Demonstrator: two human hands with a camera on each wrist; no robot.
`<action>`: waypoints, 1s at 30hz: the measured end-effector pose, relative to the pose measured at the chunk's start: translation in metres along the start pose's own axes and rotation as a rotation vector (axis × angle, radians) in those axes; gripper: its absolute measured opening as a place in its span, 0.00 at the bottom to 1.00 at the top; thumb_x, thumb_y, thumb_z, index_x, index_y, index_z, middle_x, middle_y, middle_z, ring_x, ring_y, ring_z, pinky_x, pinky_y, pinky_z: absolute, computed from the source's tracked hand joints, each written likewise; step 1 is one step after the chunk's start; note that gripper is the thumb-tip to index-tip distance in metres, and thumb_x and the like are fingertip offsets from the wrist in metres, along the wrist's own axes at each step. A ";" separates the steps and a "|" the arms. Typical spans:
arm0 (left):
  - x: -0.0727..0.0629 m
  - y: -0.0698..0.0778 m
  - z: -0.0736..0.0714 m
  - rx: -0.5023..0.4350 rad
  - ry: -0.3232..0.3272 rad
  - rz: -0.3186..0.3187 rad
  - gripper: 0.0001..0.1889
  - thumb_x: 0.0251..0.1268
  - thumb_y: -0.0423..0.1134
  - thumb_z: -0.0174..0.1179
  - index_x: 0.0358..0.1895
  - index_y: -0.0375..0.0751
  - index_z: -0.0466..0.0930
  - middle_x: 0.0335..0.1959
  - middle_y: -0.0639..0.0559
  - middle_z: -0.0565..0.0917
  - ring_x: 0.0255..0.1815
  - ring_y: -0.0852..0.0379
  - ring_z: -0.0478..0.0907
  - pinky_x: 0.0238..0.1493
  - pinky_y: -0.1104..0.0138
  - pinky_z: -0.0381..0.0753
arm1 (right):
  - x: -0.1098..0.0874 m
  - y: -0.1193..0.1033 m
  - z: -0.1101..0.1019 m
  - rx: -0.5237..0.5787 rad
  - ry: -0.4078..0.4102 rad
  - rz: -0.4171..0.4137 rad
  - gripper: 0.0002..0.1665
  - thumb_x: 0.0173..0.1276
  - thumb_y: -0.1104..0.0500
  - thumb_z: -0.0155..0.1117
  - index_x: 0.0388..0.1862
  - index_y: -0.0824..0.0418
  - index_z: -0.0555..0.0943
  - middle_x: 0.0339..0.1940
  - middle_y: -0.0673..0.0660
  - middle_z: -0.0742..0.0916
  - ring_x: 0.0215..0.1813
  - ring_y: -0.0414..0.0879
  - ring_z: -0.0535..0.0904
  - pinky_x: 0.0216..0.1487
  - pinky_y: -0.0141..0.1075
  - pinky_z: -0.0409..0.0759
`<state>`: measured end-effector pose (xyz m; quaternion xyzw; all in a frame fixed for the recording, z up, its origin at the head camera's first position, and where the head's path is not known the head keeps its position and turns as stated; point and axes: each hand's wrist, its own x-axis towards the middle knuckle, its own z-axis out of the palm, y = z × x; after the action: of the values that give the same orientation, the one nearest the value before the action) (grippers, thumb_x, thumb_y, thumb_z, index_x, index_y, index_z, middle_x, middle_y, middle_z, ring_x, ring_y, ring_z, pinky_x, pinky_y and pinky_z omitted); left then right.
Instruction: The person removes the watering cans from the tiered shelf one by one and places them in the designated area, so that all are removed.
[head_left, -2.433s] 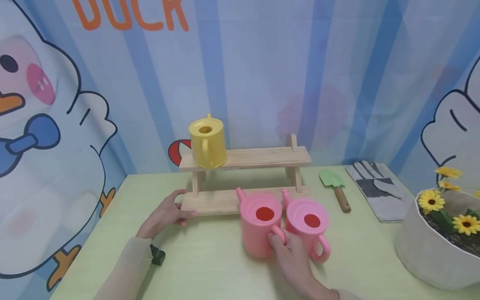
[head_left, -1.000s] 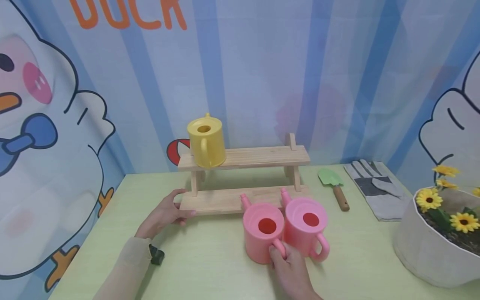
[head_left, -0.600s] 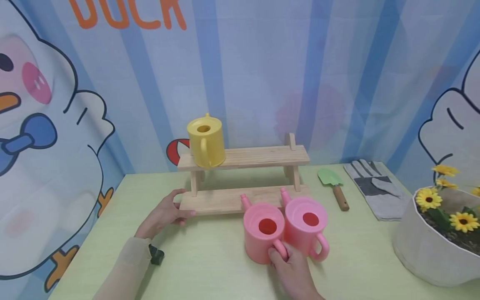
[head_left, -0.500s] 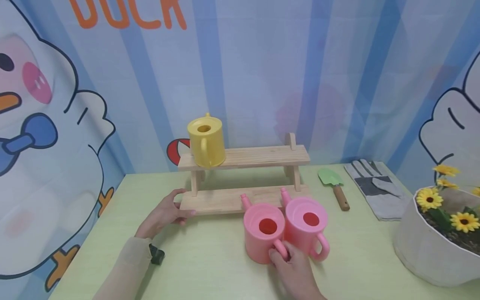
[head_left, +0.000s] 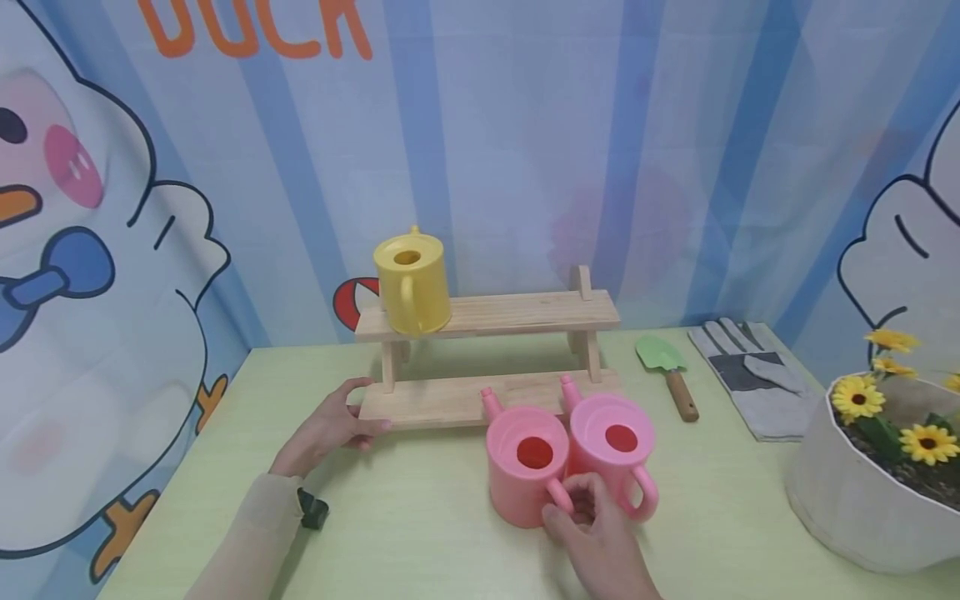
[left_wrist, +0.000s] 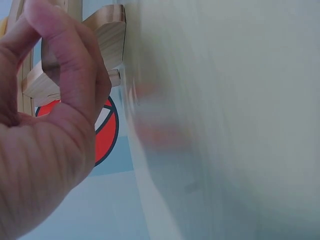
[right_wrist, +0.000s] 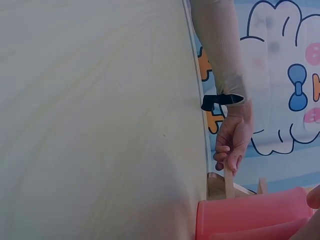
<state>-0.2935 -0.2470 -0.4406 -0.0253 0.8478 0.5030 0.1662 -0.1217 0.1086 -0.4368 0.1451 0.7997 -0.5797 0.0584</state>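
Note:
A small two-tier wooden shelf (head_left: 450, 398) stands on the table, and my left hand (head_left: 330, 427) grips the left end of its lower board. The right wrist view shows the left hand's (right_wrist: 234, 140) thumb and fingers pinching that end. Two pink watering cans stand upright side by side before the shelf: a left one (head_left: 517, 483) and a right one (head_left: 611, 417). My right hand (head_left: 600, 537) is at the left can's handle, its thumb by the lower end and its fingers loosely bent off it. A yellow watering can (head_left: 416, 292) stands on the upper board's left end.
To the right of the shelf lie a green trowel (head_left: 682, 396) with a wooden handle and a grey work glove (head_left: 757, 383). A white pot (head_left: 862, 500) with yellow flowers stands at the right. Behind the table (head_left: 420, 533) hangs a blue striped curtain (head_left: 510, 150) with duck drawings.
The left pink can came slightly toward me and then stopped on the table. My right hand's fingers have loosened from its handle. My left hand keeps its grip on the shelf.

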 end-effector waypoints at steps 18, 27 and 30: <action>0.001 0.000 -0.001 -0.016 -0.017 0.019 0.53 0.68 0.42 0.78 0.87 0.42 0.49 0.39 0.46 0.84 0.24 0.58 0.80 0.39 0.67 0.83 | -0.020 -0.020 -0.022 -0.033 0.073 -0.200 0.27 0.76 0.53 0.75 0.65 0.57 0.72 0.64 0.56 0.82 0.66 0.50 0.77 0.73 0.51 0.79; 0.000 0.000 -0.001 -0.016 -0.016 0.013 0.54 0.68 0.43 0.78 0.87 0.43 0.49 0.41 0.46 0.84 0.24 0.58 0.81 0.39 0.67 0.83 | -0.025 -0.044 -0.039 -0.001 0.120 -0.372 0.26 0.77 0.62 0.71 0.67 0.59 0.71 0.63 0.56 0.82 0.63 0.46 0.77 0.64 0.21 0.75; 0.000 0.000 -0.001 -0.015 -0.014 0.013 0.54 0.68 0.43 0.78 0.87 0.43 0.49 0.41 0.46 0.84 0.24 0.58 0.81 0.39 0.67 0.83 | -0.025 -0.053 -0.041 0.010 0.125 -0.441 0.26 0.77 0.61 0.72 0.66 0.59 0.71 0.61 0.55 0.83 0.62 0.45 0.78 0.63 0.20 0.76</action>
<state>-0.2935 -0.2476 -0.4404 -0.0175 0.8430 0.5105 0.1685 -0.1110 0.1279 -0.3694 0.0024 0.8112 -0.5723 -0.1201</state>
